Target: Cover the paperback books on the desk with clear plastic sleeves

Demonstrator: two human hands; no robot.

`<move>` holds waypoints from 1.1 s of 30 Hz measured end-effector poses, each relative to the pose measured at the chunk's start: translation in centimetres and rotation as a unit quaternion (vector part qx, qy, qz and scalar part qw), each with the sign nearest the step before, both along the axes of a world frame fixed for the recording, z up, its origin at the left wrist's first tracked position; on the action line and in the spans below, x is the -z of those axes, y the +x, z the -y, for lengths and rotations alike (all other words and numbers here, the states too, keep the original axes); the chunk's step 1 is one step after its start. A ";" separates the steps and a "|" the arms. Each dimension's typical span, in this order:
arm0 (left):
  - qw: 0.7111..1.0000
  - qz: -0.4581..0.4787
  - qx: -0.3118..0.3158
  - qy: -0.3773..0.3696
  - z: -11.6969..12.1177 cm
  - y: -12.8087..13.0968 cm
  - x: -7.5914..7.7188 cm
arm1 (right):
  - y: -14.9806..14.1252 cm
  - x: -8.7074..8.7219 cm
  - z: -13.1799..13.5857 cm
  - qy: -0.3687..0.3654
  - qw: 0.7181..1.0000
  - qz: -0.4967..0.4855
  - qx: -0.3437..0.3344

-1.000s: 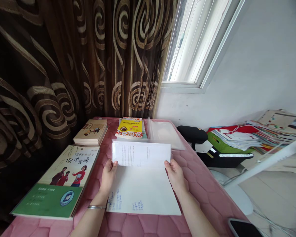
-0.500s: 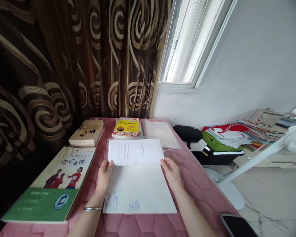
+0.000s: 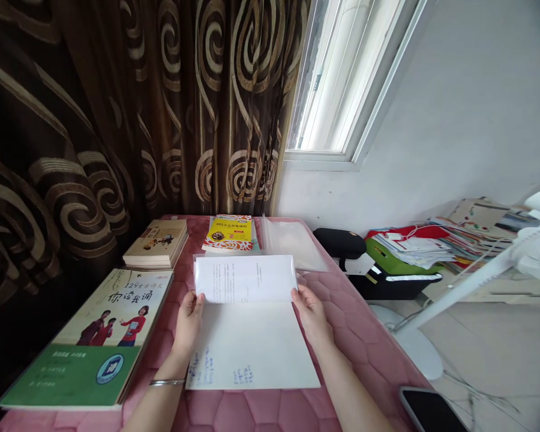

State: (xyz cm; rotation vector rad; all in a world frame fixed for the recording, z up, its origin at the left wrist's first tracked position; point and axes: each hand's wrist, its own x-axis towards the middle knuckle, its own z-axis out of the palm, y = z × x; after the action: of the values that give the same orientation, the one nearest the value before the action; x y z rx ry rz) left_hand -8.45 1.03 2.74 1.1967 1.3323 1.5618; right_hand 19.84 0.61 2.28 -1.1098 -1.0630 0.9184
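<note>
Both hands grip an open book (image 3: 256,342) at its sides, near the fold. Its upper page (image 3: 247,276) carries printed text that looks turned sideways; the lower one is mostly blank white, with blue handwriting along the near edge. A clear plastic edge shows around the upper page. My left hand (image 3: 189,321) pinches the left side, thumb on top, a silver bangle on the wrist. On the opposite side my right hand (image 3: 314,315) does likewise. Beyond the book lie a yellow-covered book (image 3: 229,233) and clear plastic covers (image 3: 297,243).
At left on the pink quilted surface (image 3: 252,414) lie large green-and-white books (image 3: 85,336) and a stack of smaller tan books (image 3: 156,240). A phone (image 3: 432,411) lies at the near right edge. A white fan (image 3: 468,294) and piled papers (image 3: 414,243) stand beyond on the right.
The upper page of the book has tilted very slightly. Both hands keep their grip; the whole view has shifted a little.
</note>
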 end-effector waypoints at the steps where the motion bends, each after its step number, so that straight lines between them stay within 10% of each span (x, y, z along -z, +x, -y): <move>1: 1.000 -0.002 0.001 0.002 -0.1 0.0 0.1 | 0.0 0.2 -0.1 -0.005 1.000 0.000 0.001; 33: 0.998 -0.051 -0.019 -0.012 -0.4 -0.4 0.9 | 0.4 0.8 -0.3 0.038 0.986 0.150 0.063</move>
State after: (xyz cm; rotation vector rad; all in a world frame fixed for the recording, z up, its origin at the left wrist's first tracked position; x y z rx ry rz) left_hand -8.85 1.42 1.85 1.2565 1.4433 1.5257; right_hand 20.29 0.94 1.46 -1.2619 -1.2455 0.6161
